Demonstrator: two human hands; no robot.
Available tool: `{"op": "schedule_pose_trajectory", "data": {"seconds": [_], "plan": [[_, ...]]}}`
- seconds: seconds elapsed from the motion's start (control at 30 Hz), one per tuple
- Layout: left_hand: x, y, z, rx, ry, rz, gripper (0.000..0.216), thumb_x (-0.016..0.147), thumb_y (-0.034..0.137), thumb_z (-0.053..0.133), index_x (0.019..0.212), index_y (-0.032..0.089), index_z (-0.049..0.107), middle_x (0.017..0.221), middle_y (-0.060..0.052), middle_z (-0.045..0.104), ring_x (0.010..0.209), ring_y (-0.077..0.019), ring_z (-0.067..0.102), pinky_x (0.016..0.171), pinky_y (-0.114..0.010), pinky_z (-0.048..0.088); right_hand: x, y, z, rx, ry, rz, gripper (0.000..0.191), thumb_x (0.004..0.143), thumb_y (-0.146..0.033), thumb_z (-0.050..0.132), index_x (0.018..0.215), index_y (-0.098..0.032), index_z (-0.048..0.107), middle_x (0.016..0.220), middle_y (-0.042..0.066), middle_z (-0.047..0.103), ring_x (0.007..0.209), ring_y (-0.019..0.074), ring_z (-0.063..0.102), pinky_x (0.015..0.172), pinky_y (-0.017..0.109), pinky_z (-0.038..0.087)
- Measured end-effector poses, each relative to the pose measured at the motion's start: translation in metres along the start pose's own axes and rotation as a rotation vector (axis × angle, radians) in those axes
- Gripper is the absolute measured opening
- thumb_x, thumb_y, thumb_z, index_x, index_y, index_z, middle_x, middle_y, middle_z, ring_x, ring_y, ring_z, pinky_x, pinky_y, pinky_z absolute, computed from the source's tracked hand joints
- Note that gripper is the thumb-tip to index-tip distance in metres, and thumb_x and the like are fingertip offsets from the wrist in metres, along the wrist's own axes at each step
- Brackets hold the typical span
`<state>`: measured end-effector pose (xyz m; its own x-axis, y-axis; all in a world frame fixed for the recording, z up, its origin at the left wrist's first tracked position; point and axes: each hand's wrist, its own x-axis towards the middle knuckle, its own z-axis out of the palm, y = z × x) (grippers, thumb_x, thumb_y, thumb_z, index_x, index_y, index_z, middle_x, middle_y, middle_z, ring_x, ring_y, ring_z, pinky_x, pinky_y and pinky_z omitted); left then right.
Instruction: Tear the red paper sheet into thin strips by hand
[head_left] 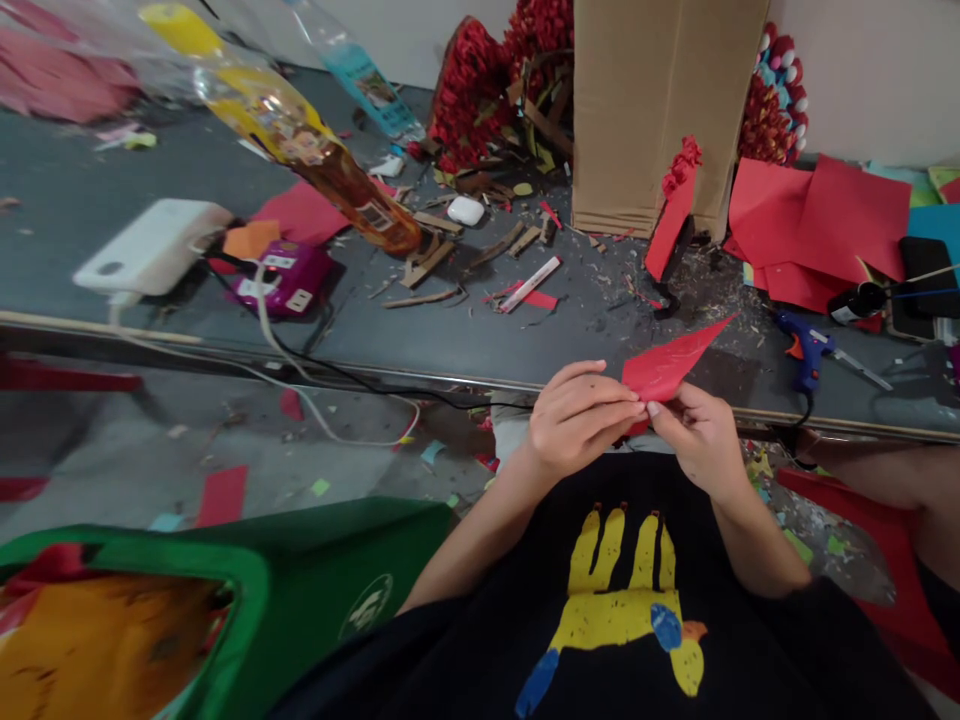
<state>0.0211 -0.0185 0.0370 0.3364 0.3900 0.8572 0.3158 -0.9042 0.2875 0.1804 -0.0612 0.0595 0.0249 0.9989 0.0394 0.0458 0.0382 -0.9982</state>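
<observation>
Both my hands meet at the table's front edge, over my lap, pinching a piece of red paper [667, 362] that is folded or curled to a point at the upper right. My left hand [581, 415] grips its lower left corner with the fingers pressed together. On the other side, my right hand [697, 435] holds the lower edge between thumb and fingers. Behind the paper a red strip [671, 235] with a crinkled red top leans near the cardboard box. A blue glue gun [808, 348] lies right of my right hand.
On the table stand a cardboard box [649, 110], a yellow-capped bottle [300, 140], a blue-liquid bottle [367, 80], a purple power socket [283, 280] and red sheets [821, 225]. A marker [530, 284] lies among scraps. A green bin [330, 570] is at lower left; cables hang off the edge.
</observation>
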Motion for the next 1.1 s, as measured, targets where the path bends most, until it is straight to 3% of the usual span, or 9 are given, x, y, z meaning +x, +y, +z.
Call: {"op": "schedule_pose_trajectory", "data": {"seconds": [0.3, 0.6, 0.97, 1.1], "plan": [[0.008, 0.006, 0.001, -0.252, 0.022, -0.254, 0.004, 0.085, 0.015, 0.065, 0.087, 0.016, 0.068, 0.079, -0.003, 0.075, 0.073, -0.0111, 0.07, 0.087, -0.03, 0.058, -0.005, 0.002, -0.003, 0.036, -0.024, -0.034, 0.009, 0.083, -0.027, 0.061, 0.078, -0.02, 0.064, 0.069, -0.002, 0.067, 0.062, 0.0109, 0.062, 0.059, 0.021, 0.05], [0.02, 0.007, -0.003, -0.544, -0.157, -0.582, 0.008, 0.086, 0.021, 0.066, 0.085, 0.017, 0.073, 0.081, -0.004, 0.074, 0.074, -0.0106, 0.069, 0.068, -0.019, 0.055, -0.003, -0.002, -0.011, 0.004, -0.057, -0.025, 0.016, 0.087, -0.031, 0.057, 0.076, -0.02, 0.058, 0.067, -0.003, 0.058, 0.059, 0.0088, 0.053, 0.056, 0.02, 0.043], [0.025, 0.014, 0.0, -0.489, -0.17, -0.517, 0.009, 0.085, 0.023, 0.068, 0.083, 0.017, 0.073, 0.081, -0.004, 0.073, 0.075, -0.0106, 0.068, 0.071, -0.019, 0.054, -0.002, -0.003, -0.015, 0.001, -0.027, 0.006, 0.018, 0.084, -0.027, 0.059, 0.068, -0.019, 0.055, 0.063, -0.004, 0.054, 0.055, 0.0072, 0.047, 0.052, 0.02, 0.037], [0.026, 0.014, 0.002, -0.536, -0.17, -0.559, 0.007, 0.086, 0.019, 0.066, 0.082, 0.016, 0.071, 0.081, -0.003, 0.072, 0.075, -0.0094, 0.067, 0.071, -0.018, 0.053, -0.003, -0.003, -0.013, -0.007, 0.016, -0.016, 0.017, 0.082, -0.024, 0.058, 0.066, -0.019, 0.054, 0.061, -0.005, 0.052, 0.054, 0.0073, 0.045, 0.052, 0.021, 0.036]]}}
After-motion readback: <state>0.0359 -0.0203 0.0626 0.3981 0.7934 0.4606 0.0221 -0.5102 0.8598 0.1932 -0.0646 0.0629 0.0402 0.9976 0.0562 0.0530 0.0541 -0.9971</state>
